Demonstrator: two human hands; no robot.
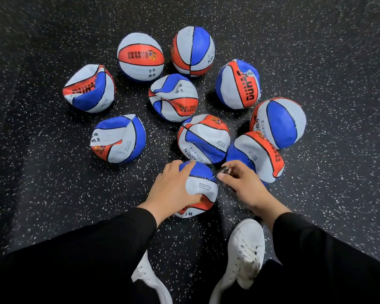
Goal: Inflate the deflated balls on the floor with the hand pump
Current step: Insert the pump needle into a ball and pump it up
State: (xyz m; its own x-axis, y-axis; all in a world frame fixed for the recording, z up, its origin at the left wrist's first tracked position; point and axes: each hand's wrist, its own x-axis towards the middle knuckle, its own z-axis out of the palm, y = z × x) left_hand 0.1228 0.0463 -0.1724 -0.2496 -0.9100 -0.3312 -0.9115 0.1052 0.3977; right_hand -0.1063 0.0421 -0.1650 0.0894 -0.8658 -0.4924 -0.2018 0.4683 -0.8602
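Note:
A dented red, white and blue ball (201, 187) lies on the floor in front of me. My left hand (173, 185) grips it from the left, fingers curled over its top. To the right of the ball, my right hand (241, 183) pinches the black end of the hand pump (224, 171). The pump's thin needle (213, 177) touches the ball's white panel. Most of the pump is hidden under my hand.
Several more red, white and blue balls (173, 97) lie in a cluster on the dark speckled floor (53, 172) beyond; most are caved in. My white shoes (246, 249) stand at the near side. Bare floor surrounds the cluster.

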